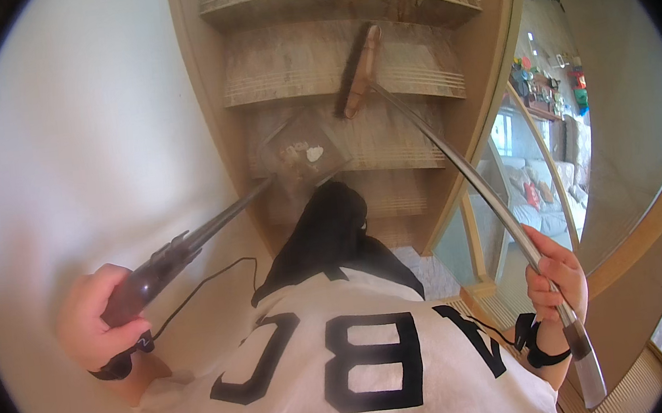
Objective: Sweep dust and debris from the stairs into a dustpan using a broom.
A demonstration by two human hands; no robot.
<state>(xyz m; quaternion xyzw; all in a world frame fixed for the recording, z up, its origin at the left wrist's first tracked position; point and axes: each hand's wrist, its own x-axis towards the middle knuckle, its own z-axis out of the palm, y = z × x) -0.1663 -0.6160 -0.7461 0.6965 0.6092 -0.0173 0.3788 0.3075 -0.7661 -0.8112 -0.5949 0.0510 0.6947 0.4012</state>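
My left hand [102, 312] is wrapped around the brown handle of a long-handled dustpan [330, 141]. Its pan rests over a stair tread in front of my legs, holding a white scrap [314, 153] and some loose debris. In my right hand [556, 280] is the metal pole of a broom [471, 175]. The broom's brown head [363, 72] lies slantwise across a stair edge, above and to the right of the pan, apart from it. Its bristles are mostly hidden by the head.
Patterned stone-look stairs [314, 35] with grooved edges rise ahead. A white wall [91, 140] borders them on the left. On the right, a wood-framed glass balustrade [489, 233] shows a room below with a sofa [531, 205] and cluttered shelves.
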